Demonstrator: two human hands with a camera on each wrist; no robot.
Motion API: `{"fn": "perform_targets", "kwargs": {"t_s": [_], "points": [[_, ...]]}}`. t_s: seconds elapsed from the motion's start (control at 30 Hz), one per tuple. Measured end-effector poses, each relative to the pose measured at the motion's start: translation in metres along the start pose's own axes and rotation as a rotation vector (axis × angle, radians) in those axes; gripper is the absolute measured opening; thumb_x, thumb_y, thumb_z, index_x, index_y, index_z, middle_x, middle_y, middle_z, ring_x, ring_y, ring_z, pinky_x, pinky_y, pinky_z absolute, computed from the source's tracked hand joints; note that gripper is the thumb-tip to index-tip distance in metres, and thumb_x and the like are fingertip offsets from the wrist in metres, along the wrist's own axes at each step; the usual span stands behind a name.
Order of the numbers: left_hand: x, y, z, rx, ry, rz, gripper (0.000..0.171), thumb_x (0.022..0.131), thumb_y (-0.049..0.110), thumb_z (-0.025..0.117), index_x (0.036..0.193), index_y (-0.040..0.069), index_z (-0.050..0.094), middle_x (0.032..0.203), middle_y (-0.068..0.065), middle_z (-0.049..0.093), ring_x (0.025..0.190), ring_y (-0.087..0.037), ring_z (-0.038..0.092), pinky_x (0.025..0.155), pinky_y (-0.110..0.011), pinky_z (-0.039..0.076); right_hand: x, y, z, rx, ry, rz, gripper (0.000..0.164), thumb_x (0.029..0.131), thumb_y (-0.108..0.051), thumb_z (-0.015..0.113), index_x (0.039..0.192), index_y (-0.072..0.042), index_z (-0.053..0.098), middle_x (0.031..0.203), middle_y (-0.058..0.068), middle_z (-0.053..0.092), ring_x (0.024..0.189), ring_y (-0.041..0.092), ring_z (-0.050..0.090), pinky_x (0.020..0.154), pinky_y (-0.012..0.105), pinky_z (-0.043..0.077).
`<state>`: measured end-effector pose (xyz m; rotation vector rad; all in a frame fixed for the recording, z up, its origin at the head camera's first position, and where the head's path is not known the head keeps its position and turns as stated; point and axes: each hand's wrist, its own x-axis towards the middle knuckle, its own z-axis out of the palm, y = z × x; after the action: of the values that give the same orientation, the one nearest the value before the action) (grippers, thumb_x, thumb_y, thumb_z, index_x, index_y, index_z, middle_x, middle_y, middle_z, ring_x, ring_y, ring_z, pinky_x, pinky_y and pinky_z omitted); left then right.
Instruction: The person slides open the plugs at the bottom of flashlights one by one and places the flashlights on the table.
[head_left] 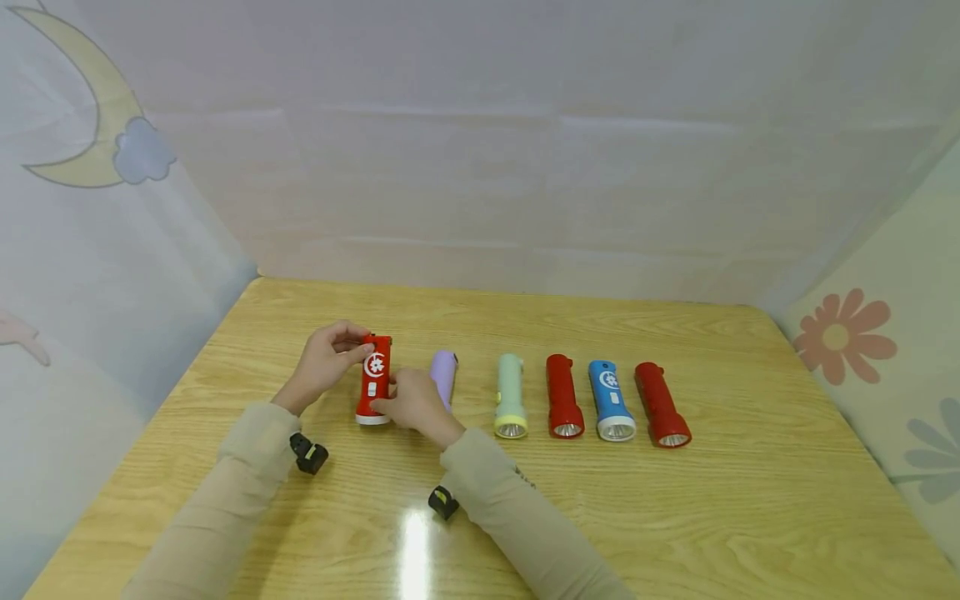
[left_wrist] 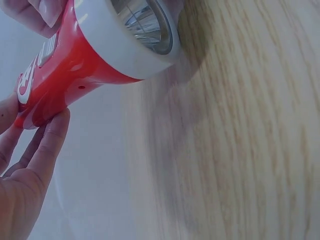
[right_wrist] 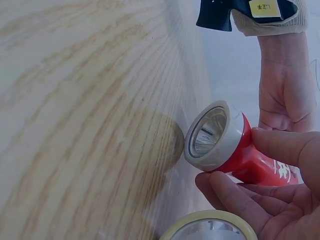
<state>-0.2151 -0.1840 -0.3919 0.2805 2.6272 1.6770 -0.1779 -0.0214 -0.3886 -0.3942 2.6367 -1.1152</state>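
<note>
Beige sleeves lay nearest to me. With my left hand I pinched the upper end of the white-rimmed red flashlight, with my right hand its lower part, left of the purple flashlight. This step, I judged, was two-handed adjusting; the next move called for even grip.
</note>
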Motion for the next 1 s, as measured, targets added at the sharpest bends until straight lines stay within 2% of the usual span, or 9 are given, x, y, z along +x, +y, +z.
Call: {"fn": "perform_targets", "kwargs": {"t_s": [0.27, 0.47, 1.0], "points": [[-0.0027, -0.0001, -0.0003, -0.012, 0.009, 0.007, 0.026, 0.088, 0.009, 0.061, 0.110, -0.005, 0.056, 0.108, -0.021, 0.057, 0.096, -0.031, 0.057, 0.076, -0.032, 0.051, 0.0022, -0.0001, 0.0016, 0.018, -0.012, 0.021, 0.031, 0.080, -0.019, 0.071, 0.102, 0.000, 0.062, 0.073, 0.000, 0.062, 0.057, 0.008, 0.053, 0.048, 0.019, 0.042], [-0.0050, 0.0002, 0.0003, -0.024, 0.027, 0.020, 0.026, 0.086, 0.007, 0.062, 0.109, -0.005, 0.057, 0.106, -0.020, 0.058, 0.094, -0.029, 0.058, 0.072, -0.023, 0.050, 0.0035, 0.0011, 0.0025, 0.017, 0.001, 0.026, 0.029, 0.078, -0.018, 0.073, 0.097, 0.001, 0.062, 0.075, 0.002, 0.062, 0.059, 0.009, 0.054, 0.049, 0.020, 0.042], [-0.0093, 0.0044, 0.0019, -0.046, 0.055, 0.043, 0.024, 0.085, 0.006, 0.064, 0.106, -0.005, 0.059, 0.103, -0.019, 0.058, 0.090, -0.021, 0.060, 0.070, -0.022, 0.050, 0.0052, 0.0024, 0.0008, 0.036, 0.011, 0.055, 0.029, 0.075, -0.017, 0.076, 0.093, -0.002, 0.060, 0.081, 0.004, 0.064, 0.070, 0.012, 0.057, 0.056, 0.021, 0.045]]}}
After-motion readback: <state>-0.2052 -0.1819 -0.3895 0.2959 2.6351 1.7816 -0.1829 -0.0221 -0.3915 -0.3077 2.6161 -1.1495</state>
